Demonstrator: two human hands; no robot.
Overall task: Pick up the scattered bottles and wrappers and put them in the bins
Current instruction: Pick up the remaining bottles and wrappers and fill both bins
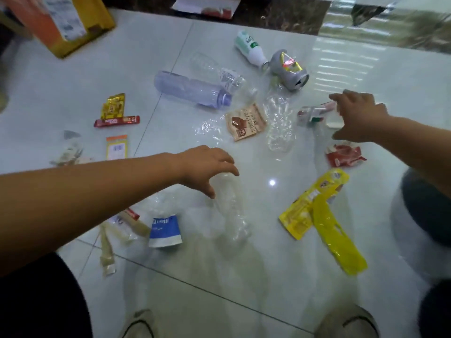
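1. Glossy white floor tiles (73, 76) fill the frame, strewn with litter. A person stands over it, shoes (139, 323) at six o'clock and an orange-and-yellow cardboard box (61, 23) at eleven.
2. From nine o'clock, the left hand (207, 169) hovers with fingers spread and thumb dropped. It holds nothing and sits just above a crushed clear bottle (231, 211) lying near centre.
3. From three o'clock, the right hand (358, 118) is likewise spread and empty. Its fingers are at a crumpled red, white and green pack (314, 113); whether they touch it cannot be told.
4. Toward twelve o'clock lie a purple-tinted bottle (192, 90), a white bottle with a green label (249, 48) and a dented silver can (289, 69). A brown sachet (246, 121) sits at centre, beside a second clear bottle (278, 125).
5. A red wrapper (345, 156) and yellow wrappers (319, 220) lie at four o'clock, with a red stick wrapper (117, 121) at nine.
6. No bin is plainly in view, and a dark round shape (427, 208) at the three o'clock edge cannot be identified.
7. The clear-up appears to be at its start, with a two-handed pickup in hand and nearly everything on the floor.
8. Next, each hand would likely need to drop and close: a wrap across the thin, slick bottle, and a light pinch on the pack.
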